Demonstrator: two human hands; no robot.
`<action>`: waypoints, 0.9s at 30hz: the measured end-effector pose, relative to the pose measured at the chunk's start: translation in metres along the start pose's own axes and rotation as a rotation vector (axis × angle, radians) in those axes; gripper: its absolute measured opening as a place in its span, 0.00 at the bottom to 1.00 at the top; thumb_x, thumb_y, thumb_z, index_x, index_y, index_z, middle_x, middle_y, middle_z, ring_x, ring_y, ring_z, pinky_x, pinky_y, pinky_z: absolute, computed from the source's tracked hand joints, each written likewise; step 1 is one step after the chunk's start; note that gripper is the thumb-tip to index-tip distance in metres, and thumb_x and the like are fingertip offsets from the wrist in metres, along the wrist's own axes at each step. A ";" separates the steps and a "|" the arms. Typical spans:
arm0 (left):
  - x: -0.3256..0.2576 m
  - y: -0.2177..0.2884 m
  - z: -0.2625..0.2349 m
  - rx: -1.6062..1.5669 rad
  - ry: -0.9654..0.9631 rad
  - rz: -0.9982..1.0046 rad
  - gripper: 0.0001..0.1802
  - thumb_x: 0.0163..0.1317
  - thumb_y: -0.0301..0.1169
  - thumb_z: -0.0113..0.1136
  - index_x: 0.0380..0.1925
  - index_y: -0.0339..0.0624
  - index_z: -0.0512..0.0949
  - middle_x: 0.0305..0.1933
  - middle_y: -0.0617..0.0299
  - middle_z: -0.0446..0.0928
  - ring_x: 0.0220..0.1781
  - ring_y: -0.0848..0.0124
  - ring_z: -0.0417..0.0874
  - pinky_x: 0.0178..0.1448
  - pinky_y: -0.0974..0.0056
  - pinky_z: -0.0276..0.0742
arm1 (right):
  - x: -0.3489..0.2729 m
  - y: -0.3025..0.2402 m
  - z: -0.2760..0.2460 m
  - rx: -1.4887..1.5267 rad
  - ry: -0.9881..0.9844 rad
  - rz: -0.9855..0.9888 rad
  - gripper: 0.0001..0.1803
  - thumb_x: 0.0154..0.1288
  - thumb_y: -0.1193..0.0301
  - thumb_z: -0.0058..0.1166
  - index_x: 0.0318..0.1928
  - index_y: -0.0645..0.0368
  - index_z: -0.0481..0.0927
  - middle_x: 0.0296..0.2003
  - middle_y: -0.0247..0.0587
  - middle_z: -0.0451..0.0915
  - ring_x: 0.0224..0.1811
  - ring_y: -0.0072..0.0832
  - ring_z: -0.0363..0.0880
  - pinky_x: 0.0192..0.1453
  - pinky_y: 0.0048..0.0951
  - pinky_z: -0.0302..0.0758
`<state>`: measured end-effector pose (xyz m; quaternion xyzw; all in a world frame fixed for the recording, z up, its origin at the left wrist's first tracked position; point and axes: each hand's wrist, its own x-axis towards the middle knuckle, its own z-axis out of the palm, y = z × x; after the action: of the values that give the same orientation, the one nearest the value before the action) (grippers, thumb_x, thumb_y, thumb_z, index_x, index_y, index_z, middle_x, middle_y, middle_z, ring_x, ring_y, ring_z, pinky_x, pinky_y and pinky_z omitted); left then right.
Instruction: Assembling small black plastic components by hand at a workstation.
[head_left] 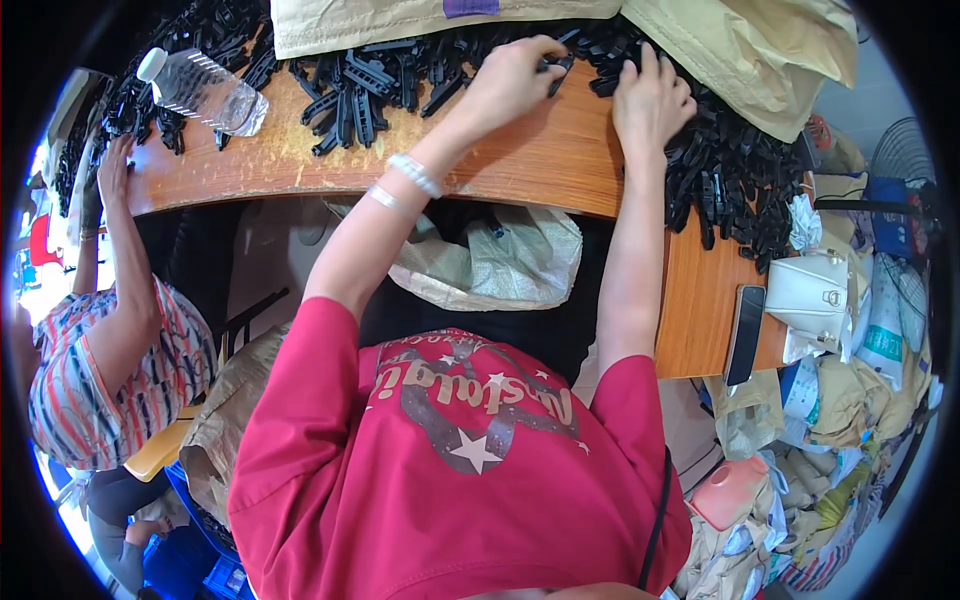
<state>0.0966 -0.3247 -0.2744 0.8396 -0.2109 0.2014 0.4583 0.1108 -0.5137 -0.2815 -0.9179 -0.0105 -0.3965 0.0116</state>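
Observation:
My left hand (515, 78) reaches over the wooden table (540, 160) and pinches a small black plastic part (557, 64) at the edge of a pile of black plastic pieces (370, 85). My right hand (650, 100) rests palm down with its fingers spread on more black pieces (730, 170) heaped along the table's right side; I cannot tell whether it grips any. A pale beaded bracelet sits on my left wrist (415, 175). My red shirt fills the lower middle of the view.
A clear plastic water bottle (200, 90) lies at the table's far left. Tan sacks (740, 50) lie at the back. A phone (745, 335) and a white handbag (815, 295) sit at the right. Another person in a striped shirt (110, 370) works at the left, hand (115, 165) on the table.

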 end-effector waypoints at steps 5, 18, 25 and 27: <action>0.004 -0.005 0.025 0.444 -0.260 0.118 0.13 0.58 0.35 0.60 0.39 0.39 0.77 0.37 0.47 0.76 0.33 0.51 0.82 0.37 0.55 0.79 | 0.000 -0.020 0.017 -0.030 -0.038 0.054 0.18 0.66 0.54 0.46 0.47 0.48 0.80 0.47 0.42 0.75 0.45 0.49 0.68 0.45 0.54 0.61; -0.069 0.015 -0.046 0.228 -0.263 0.044 0.14 0.53 0.22 0.59 0.42 0.40 0.78 0.37 0.55 0.75 0.35 0.55 0.79 0.39 0.56 0.75 | -0.023 -0.054 -0.004 0.747 -0.055 -0.135 0.09 0.63 0.66 0.53 0.38 0.55 0.83 0.42 0.37 0.80 0.45 0.38 0.74 0.49 0.37 0.68; -0.067 0.017 -0.050 0.421 -0.423 0.208 0.19 0.48 0.23 0.63 0.44 0.43 0.77 0.39 0.57 0.70 0.32 0.59 0.80 0.34 0.59 0.76 | -0.034 -0.045 -0.053 0.762 -0.225 0.140 0.08 0.60 0.79 0.50 0.38 0.61 0.81 0.34 0.44 0.78 0.38 0.41 0.78 0.43 0.37 0.73; -0.070 0.016 -0.047 0.424 -0.386 0.252 0.18 0.48 0.23 0.63 0.43 0.43 0.77 0.38 0.57 0.69 0.31 0.59 0.80 0.34 0.58 0.76 | -0.039 -0.046 -0.061 0.760 -0.356 0.152 0.09 0.58 0.80 0.51 0.38 0.60 0.82 0.33 0.44 0.77 0.38 0.41 0.77 0.43 0.36 0.73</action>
<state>0.0228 -0.2804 -0.2769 0.9065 -0.3497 0.1328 0.1959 0.0380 -0.4694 -0.2671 -0.9006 -0.0900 -0.1980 0.3763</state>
